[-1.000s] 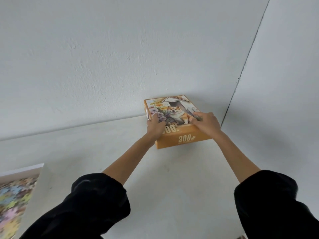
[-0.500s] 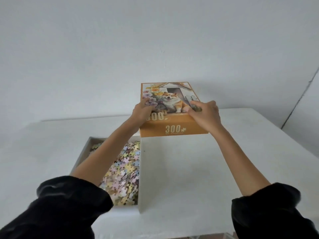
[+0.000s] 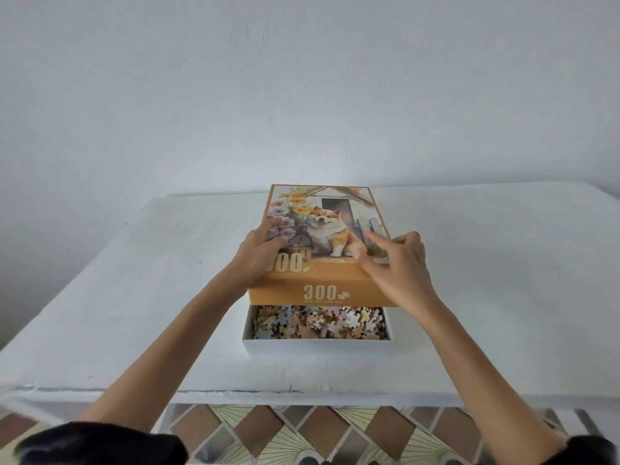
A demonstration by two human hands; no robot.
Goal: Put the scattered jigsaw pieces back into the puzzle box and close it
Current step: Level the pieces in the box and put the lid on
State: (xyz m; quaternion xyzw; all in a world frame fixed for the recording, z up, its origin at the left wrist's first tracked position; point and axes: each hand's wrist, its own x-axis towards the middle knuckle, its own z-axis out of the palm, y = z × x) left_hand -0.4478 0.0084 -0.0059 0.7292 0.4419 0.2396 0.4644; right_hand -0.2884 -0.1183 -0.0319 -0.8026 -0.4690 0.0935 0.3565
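Orange lid (image 3: 330,229), hands (image 3: 260,255) (image 3: 401,268) gripping (arms (image 3: 188,330) outstretched)

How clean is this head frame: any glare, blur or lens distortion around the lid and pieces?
Head view: light is even and diffuse, with no glare on the lid; the left hand and right hand are slightly blurred; the jigsaw pieces in the box base look soft yet distinguishable; the table has slightly bent edges from the wide lens.

The lid (image 3: 330,290) between the left hand (image 3: 258,253) and right hand (image 3: 399,266) is printed cardboard with a slight sheen; below them, the box base (image 3: 318,347) is matt white card, the worktop (image 3: 134,297) matt white.
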